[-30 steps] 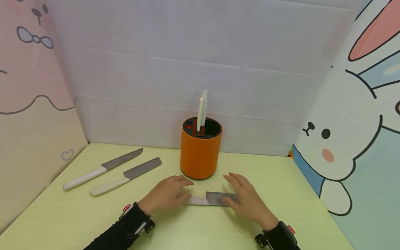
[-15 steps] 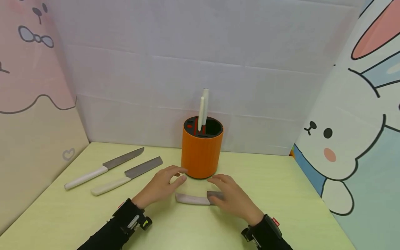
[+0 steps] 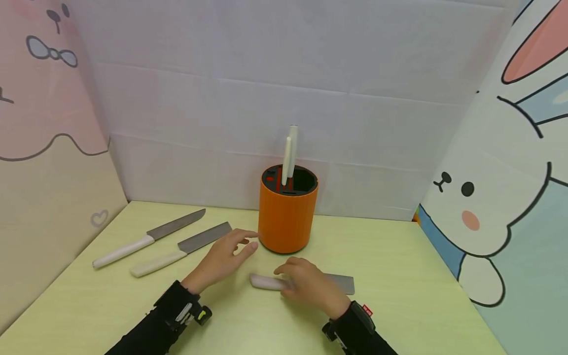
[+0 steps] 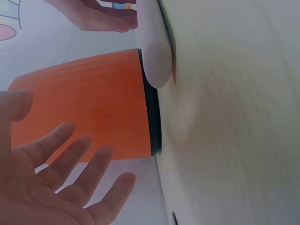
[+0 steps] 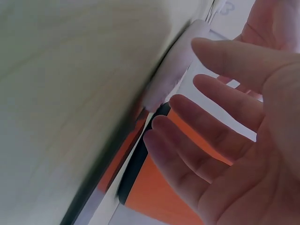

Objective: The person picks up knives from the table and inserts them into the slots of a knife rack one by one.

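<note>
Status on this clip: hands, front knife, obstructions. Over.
Right hand over front knife, fingers not wrapped round it. Left hand near orange knife block, holding nothing. Front knife on table; nothing seen blocking its handle.

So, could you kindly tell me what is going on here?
A person's right hand is over a white-handled knife lying before an orange knife block, its fingers not closed around it. The left hand is open near the block, holding nothing. Two other knives lie to the left, and two white handles stick up from the block.
</note>
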The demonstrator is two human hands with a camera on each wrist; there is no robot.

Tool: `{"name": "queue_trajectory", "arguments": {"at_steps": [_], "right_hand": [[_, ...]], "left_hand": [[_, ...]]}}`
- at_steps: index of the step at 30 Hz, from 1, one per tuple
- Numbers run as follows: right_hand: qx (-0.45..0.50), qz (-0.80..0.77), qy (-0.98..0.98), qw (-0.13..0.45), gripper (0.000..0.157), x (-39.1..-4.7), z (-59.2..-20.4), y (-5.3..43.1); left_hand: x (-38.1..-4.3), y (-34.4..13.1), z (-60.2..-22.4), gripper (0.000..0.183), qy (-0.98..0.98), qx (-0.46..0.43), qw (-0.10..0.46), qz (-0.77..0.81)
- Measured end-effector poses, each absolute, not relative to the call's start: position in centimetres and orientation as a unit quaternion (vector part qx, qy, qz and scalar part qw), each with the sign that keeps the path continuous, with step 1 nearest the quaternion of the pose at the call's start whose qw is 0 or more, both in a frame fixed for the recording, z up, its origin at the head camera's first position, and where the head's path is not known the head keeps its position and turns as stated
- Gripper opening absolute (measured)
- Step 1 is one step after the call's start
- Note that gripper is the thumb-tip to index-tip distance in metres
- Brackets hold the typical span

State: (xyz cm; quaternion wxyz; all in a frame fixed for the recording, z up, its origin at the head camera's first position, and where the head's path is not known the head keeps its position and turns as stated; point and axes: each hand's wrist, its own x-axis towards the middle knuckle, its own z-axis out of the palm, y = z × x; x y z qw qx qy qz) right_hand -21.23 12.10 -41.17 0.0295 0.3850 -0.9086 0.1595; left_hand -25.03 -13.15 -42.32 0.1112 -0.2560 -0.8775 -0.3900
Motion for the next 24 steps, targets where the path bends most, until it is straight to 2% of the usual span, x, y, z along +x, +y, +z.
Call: {"name": "queue_trajectory", "arguments": {"at_steps": [11, 24], "right_hand": [[0.374, 0.131, -0.918, 0.033, 0.028, -21.3, -41.9, 11.3], [0.389, 0.129, -0.91, 0.062, 0.027, -21.4, -42.8, 11.3]], "left_hand": [[-25.2, -13.3, -42.1, 0.036, -0.877, -0.257, 0.118, -0.388], [-25.1, -13.6, -42.1, 0.034, -0.871, -0.27, 0.118, -0.392]]}}
